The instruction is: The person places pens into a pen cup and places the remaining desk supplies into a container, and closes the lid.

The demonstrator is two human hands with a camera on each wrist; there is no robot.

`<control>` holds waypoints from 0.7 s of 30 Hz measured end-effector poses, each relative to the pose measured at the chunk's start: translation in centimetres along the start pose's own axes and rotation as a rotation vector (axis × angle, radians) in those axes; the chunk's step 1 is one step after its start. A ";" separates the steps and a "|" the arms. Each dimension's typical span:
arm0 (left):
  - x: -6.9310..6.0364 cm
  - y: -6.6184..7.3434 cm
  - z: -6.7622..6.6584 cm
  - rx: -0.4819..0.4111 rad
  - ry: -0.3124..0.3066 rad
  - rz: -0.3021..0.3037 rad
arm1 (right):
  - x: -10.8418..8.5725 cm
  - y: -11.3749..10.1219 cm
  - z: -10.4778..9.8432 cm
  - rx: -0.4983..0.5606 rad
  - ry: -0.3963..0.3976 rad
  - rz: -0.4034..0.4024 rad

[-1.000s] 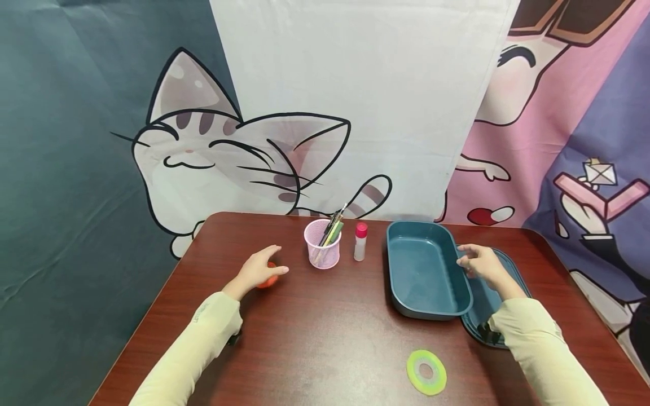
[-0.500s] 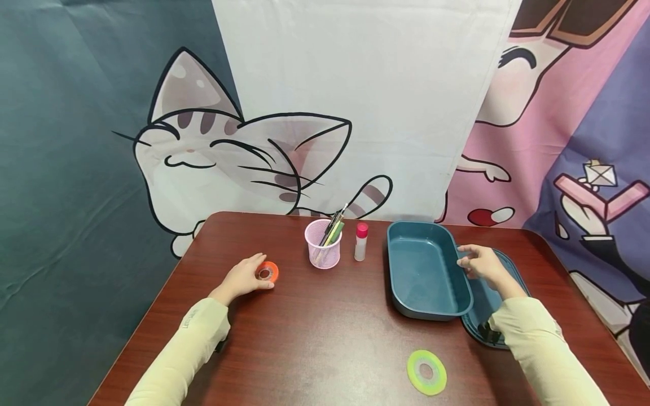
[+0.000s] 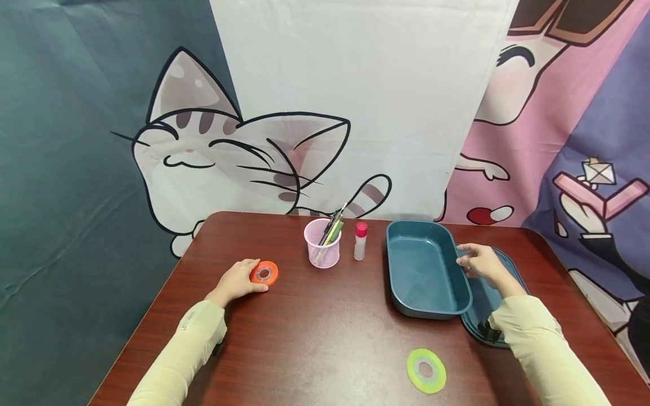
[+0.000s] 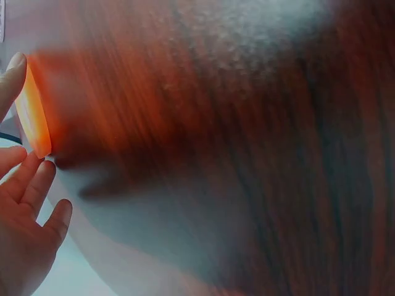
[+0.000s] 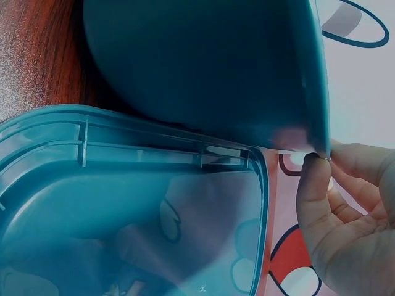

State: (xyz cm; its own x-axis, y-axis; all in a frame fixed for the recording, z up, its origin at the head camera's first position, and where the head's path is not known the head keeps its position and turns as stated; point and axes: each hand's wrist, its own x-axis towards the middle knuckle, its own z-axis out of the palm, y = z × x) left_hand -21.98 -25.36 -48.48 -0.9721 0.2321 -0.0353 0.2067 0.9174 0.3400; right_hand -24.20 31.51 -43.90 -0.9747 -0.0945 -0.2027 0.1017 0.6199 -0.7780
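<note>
My left hand [image 3: 236,283] spans an orange roll of tape [image 3: 264,273] on the left part of the table, thumb on the near side and fingers on the far side. In the left wrist view, the tape [image 4: 35,117] appears edge-on between the thumb and fingertips. At the right, my right hand [image 3: 484,265] pinches the rim of a dark teal rectangular box [image 3: 424,270]. The right wrist view shows thumb and fingers [image 5: 318,185] at that rim. Beneath the hand lies a matching teal lid [image 3: 484,307], partly hidden by the box and arm.
A pink mesh pen cup [image 3: 323,254] holding pens stands at the back. Beside it is a white glue stick [image 3: 360,242] with a red cap. A flat yellow-green ring [image 3: 413,369] lies near the front. A printed cartoon backdrop [image 3: 355,113] hangs behind the brown table [image 3: 325,316].
My left hand has drawn back toward the left and nearer, closing its thumb and fingers about the orange tape, which has shifted slightly left. My right hand and the box stay put.
</note>
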 end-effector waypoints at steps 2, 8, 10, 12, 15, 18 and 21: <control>0.0 0.0 0.1 0.003 0.006 -0.002 | 0.0 0.0 0.0 0.002 0.000 0.001; 0.2 0.0 0.3 0.003 0.012 -0.014 | -0.1 -0.1 0.0 0.005 0.002 0.001; 0.3 0.1 0.3 0.005 0.013 -0.017 | -0.1 -0.1 0.0 0.003 0.004 0.000; 0.2 0.2 0.3 0.004 0.018 -0.019 | 0.0 -0.1 0.1 0.001 0.007 -0.003; 0.2 0.3 0.3 0.012 0.025 -0.020 | -0.1 -0.1 0.1 -0.003 0.009 -0.006; 0.2 0.5 0.4 0.022 0.038 -0.015 | -0.1 0.0 0.1 -0.004 0.009 -0.008; 0.2 0.7 0.4 0.021 0.058 -0.002 | -0.1 0.0 0.1 -0.004 0.009 -0.011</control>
State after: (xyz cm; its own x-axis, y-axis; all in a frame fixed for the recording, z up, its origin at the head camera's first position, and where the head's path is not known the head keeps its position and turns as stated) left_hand -22.00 -24.57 -48.61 -0.9772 0.2116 0.0192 0.2065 0.9247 0.3199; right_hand -24.09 31.46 -43.91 -0.9774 -0.0942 -0.1891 0.0905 0.6222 -0.7776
